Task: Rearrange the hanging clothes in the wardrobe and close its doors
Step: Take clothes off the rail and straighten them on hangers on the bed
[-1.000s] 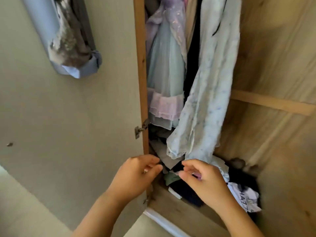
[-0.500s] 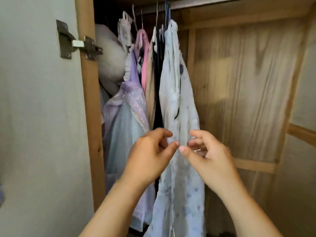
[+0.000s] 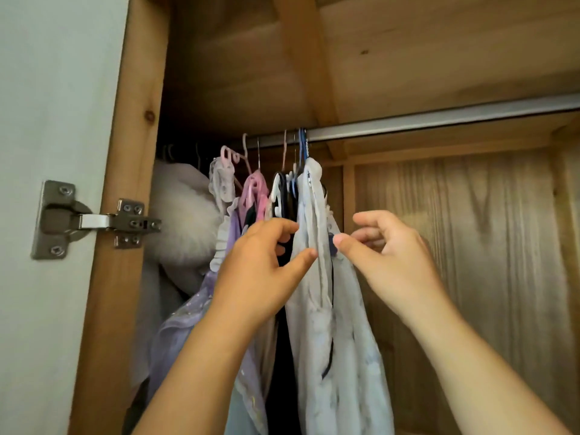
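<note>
Head view: left hand and right hand are flanking the pale dress on the rail, fingers loosely curled, gripping nothing.

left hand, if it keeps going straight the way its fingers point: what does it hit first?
Probably the pale blue-white garment: the left hand points up and right, thumb tip already at its fold. Depth is unclear; the dark garment behind may come first.

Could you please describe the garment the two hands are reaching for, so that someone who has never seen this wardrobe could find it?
Find the metal rail across the top of the wooden wardrobe; all the clothes are bunched at its left end. The one meant is the pale blue-white garment, the rightmost in the bunch, on a blue hanger. Left of it hang black, pink and lilac pieces; right of it the rail is bare.
</note>
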Demonstrator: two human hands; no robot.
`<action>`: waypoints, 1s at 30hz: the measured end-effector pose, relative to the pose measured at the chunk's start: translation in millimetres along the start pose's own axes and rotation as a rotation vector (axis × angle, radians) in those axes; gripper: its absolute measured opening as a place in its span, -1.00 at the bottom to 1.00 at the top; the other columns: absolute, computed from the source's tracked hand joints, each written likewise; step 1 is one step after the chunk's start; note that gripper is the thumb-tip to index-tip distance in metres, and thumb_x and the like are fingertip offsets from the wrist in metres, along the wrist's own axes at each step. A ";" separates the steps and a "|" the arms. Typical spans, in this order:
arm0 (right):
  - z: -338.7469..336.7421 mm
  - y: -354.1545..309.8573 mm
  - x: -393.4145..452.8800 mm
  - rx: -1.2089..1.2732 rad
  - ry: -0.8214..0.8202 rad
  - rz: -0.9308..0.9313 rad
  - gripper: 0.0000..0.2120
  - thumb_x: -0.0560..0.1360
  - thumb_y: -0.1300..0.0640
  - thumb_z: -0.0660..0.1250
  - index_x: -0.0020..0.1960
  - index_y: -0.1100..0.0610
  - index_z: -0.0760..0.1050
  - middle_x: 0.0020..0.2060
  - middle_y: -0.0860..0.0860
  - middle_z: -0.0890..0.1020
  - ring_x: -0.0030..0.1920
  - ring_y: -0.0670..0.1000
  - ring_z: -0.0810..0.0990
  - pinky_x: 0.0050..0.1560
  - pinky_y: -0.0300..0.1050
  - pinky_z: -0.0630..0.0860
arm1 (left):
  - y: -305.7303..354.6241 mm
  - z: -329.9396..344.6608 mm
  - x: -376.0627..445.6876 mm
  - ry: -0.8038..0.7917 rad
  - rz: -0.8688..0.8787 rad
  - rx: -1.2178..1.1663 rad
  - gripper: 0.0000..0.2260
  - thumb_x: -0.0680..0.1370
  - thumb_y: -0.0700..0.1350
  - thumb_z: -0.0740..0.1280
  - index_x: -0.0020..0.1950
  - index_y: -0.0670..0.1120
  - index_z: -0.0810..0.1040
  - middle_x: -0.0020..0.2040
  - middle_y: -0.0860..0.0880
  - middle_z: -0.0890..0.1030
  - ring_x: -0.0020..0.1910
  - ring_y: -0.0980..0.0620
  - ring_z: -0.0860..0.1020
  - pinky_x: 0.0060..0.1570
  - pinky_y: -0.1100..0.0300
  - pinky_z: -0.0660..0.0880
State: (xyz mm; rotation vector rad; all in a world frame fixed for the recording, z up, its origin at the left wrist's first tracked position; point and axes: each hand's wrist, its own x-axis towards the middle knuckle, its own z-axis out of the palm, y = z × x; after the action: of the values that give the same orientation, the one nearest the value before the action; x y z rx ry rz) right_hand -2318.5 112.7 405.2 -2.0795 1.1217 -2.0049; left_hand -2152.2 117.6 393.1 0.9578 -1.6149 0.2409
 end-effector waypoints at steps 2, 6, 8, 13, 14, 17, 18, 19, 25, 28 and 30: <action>4.2 -3.2 23.3 0.007 0.004 -0.041 -0.64 0.39 -0.05 0.42 0.15 -0.01 0.50 -0.10 -0.11 0.58 -0.08 -0.14 0.54 -0.02 -0.15 0.51 | -1.1 0.2 17.3 0.068 0.050 0.038 -0.53 0.40 0.12 0.38 0.29 0.09 0.44 0.16 0.13 0.47 0.12 0.16 0.46 0.10 0.15 0.46; 19.4 -15.8 71.5 0.063 -0.008 -0.112 -0.56 0.39 -0.18 0.36 0.18 0.01 0.50 -0.07 -0.14 0.56 -0.02 -0.15 0.53 0.04 -0.10 0.53 | 0.8 -1.1 50.7 0.179 0.189 0.259 -0.41 0.38 0.11 0.42 0.38 0.11 0.35 0.24 0.19 0.33 0.29 0.17 0.25 0.25 0.19 0.23; 28.6 -22.3 90.9 0.102 -0.026 -0.124 -0.53 0.39 -0.22 0.34 0.20 0.01 0.50 -0.01 -0.14 0.56 0.03 -0.14 0.52 0.06 -0.10 0.52 | 1.6 -0.9 63.2 0.152 0.213 0.366 -0.33 0.37 0.13 0.43 0.43 0.14 0.27 0.33 0.19 0.26 0.37 0.17 0.14 0.34 0.13 0.14; 47.2 -21.7 121.6 0.134 -0.158 -0.049 -0.42 0.36 -0.18 0.41 0.31 0.00 0.39 0.19 -0.06 0.49 0.14 -0.07 0.48 -0.05 -0.17 0.43 | -6.5 3.8 84.4 0.073 0.195 0.321 -0.31 0.37 0.15 0.43 0.44 0.16 0.23 0.40 0.17 0.24 0.40 0.18 0.16 0.40 0.10 0.20; 48.6 -18.8 124.1 0.151 -0.178 -0.028 -0.40 0.34 -0.14 0.44 0.31 -0.01 0.38 0.20 -0.05 0.48 0.15 -0.06 0.48 -0.03 -0.16 0.44 | -8.9 4.0 86.6 0.074 0.186 0.288 -0.32 0.36 0.15 0.43 0.43 0.15 0.26 0.38 0.18 0.27 0.38 0.19 0.19 0.39 0.14 0.22; 47.5 -7.6 127.5 0.184 -0.226 0.031 -0.38 0.32 0.01 0.49 0.32 -0.01 0.36 0.17 -0.02 0.48 0.14 -0.03 0.48 0.02 -0.12 0.44 | -14.0 4.1 88.8 0.078 0.168 0.222 -0.32 0.35 0.13 0.46 0.42 0.10 0.30 0.29 0.22 0.31 0.32 0.23 0.25 0.33 0.24 0.27; 45.9 -4.4 128.2 0.182 -0.234 0.050 -0.38 0.33 0.06 0.48 0.34 0.00 0.35 0.17 -0.01 0.48 0.13 -0.02 0.48 0.00 -0.12 0.43 | -15.3 4.1 89.3 0.079 0.168 0.214 -0.33 0.35 0.12 0.47 0.42 0.09 0.31 0.25 0.25 0.30 0.31 0.24 0.26 0.32 0.25 0.28; 44.7 -1.9 129.4 0.173 -0.244 0.066 -0.37 0.34 0.10 0.47 0.36 0.01 0.33 0.18 0.00 0.48 0.12 -0.01 0.47 -0.01 -0.11 0.42 | -16.7 3.9 89.9 0.082 0.170 0.215 -0.33 0.35 0.12 0.47 0.41 0.09 0.31 0.22 0.27 0.29 0.30 0.25 0.27 0.31 0.26 0.28; 46.0 6.2 137.8 0.191 -0.318 0.188 -0.35 0.41 0.28 0.40 0.44 0.12 0.25 0.33 0.05 0.41 0.18 0.05 0.44 0.03 -0.14 0.35 | -21.0 4.1 89.1 0.078 0.196 0.216 -0.33 0.36 0.12 0.47 0.41 0.11 0.30 0.28 0.28 0.29 0.31 0.27 0.28 0.32 0.25 0.29; 53.3 8.0 137.7 0.218 -0.283 0.201 -0.39 0.45 0.33 0.34 0.45 0.09 0.25 0.36 0.06 0.39 0.23 0.07 0.43 0.01 -0.14 0.39 | -26.4 5.5 87.0 0.063 0.201 0.213 -0.31 0.36 0.12 0.47 0.43 0.15 0.27 0.25 0.38 0.22 0.34 0.28 0.25 0.35 0.25 0.26; 58.8 8.6 136.4 0.234 -0.275 0.194 -0.43 0.50 0.35 0.26 0.45 0.06 0.24 0.36 0.07 0.38 0.18 0.03 0.43 0.00 -0.16 0.40 | -31.3 7.3 86.1 0.052 0.218 0.219 -0.28 0.35 0.13 0.48 0.44 0.18 0.23 0.23 0.46 0.17 0.38 0.28 0.20 0.39 0.22 0.21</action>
State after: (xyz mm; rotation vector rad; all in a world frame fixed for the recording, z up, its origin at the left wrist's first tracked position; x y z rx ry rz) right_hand -2283.9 10.6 507.7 -1.9673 0.9468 -1.6174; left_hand -2134.1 54.4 457.4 0.9306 -1.6688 0.5990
